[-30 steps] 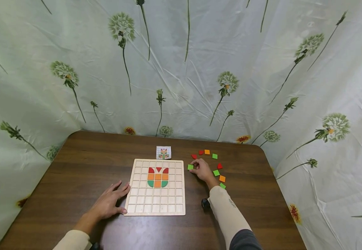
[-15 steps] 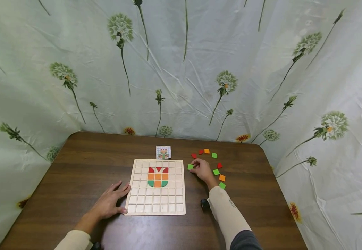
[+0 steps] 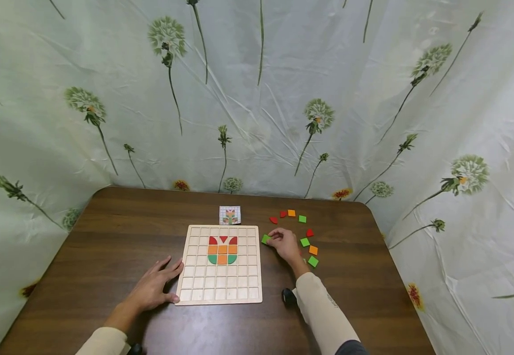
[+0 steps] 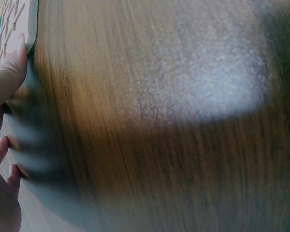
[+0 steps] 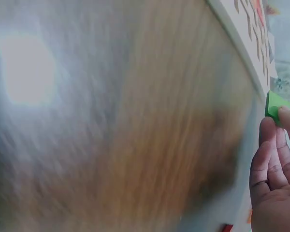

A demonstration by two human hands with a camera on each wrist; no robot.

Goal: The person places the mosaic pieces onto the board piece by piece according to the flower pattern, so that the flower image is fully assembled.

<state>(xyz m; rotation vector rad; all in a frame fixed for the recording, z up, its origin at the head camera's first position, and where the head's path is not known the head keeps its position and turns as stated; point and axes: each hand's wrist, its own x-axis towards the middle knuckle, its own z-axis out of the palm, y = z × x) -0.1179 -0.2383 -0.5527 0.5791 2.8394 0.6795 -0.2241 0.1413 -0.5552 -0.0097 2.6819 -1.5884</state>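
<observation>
High head view, close wrist views, shared board (image 3: 222, 272)

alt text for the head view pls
The right hand pinches a green tile beside a gridded board with a tulip of tiles; the left hand touches the board's edge. Loose tiles and a card lie on the table.

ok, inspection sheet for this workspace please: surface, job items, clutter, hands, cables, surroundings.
Surface: dark wood-grain table, glare in both wrist views.
Job items: gridded board with red, orange and green pieces set in; pattern card beyond its far edge; loose tiles in red, orange and green to its right.
Clutter: nothing seen.
Left hand: at the board's left edge, thumb on the near corner.
Right hand: pinches a green tile near the board's right edge.
Cables: nothing seen.
Surroundings: pale fabric with dandelion print behind the table.
</observation>
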